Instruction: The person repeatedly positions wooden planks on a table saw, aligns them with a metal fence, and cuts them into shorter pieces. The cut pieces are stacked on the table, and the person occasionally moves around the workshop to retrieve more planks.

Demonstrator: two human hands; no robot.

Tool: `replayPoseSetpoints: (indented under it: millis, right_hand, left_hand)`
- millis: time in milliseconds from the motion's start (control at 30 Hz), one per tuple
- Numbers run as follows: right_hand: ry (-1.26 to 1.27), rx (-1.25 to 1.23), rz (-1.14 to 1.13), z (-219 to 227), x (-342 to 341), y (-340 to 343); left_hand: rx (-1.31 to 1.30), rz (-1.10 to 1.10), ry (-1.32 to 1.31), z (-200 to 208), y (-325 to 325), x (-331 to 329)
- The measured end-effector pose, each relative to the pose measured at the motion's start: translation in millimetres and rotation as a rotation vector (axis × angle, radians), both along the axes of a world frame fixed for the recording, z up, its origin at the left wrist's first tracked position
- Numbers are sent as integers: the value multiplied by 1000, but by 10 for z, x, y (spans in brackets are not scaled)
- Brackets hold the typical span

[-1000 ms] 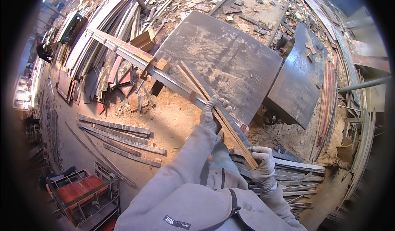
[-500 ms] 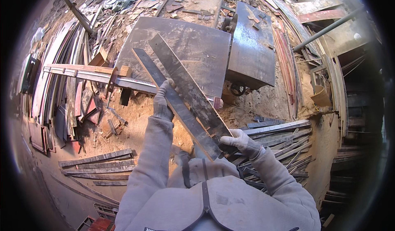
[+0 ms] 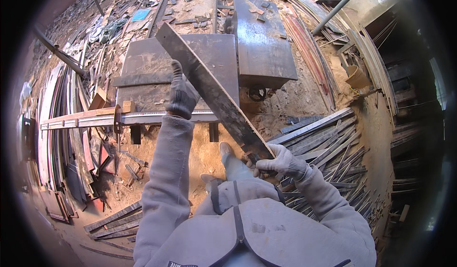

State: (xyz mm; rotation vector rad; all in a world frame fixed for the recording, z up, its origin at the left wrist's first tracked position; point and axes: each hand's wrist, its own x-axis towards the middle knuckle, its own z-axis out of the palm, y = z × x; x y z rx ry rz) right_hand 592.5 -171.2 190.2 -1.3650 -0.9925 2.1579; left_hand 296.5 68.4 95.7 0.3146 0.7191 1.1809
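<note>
I hold a long, flat, dark wooden plank (image 3: 214,91) slanting from my lower right up toward the upper left. My gloved left hand (image 3: 182,92) grips it near its middle, over the grey saw table (image 3: 143,67). At the plank's near end my gloved right hand (image 3: 281,163) is closed on it, beside my right hip. The plank's far tip reaches over the table's back edge. Both arms wear grey sleeves.
A second metal machine table (image 3: 262,38) stands behind right. A long rail (image 3: 95,119) with a wooden block runs along the saw table's front. Stacked planks (image 3: 328,143) lie at my right, more boards (image 3: 62,124) lean at left. Sawdust covers the floor (image 3: 204,153).
The plank has swung from lying low in front of me to stretching over the saw table. My view has turned right, and both hands kept their grip.
</note>
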Motion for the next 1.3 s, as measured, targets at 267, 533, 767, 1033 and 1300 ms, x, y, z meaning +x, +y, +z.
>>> replayPoseSetpoints:
  millis: [267,533,767,1033,1300]
  right_hand:
    - [-264,289,280,42,-237,63]
    - [268,-309,194,296,-124,301]
    - [-570,403,189,-48,-434,299]
    - [-385,272,-111,-327,-828,8]
    - [-635,543,147,-600,-94,235]
  left_hand:
    - [-113,27,-150,272,-46,-81]
    - [51,204,-475,258,-428,-170]
    - [-125,465,-283,140,-349,-404]
    - [-270,536,-124,103,-272,-482]
    - [-149,512,-217,-136,-303,183]
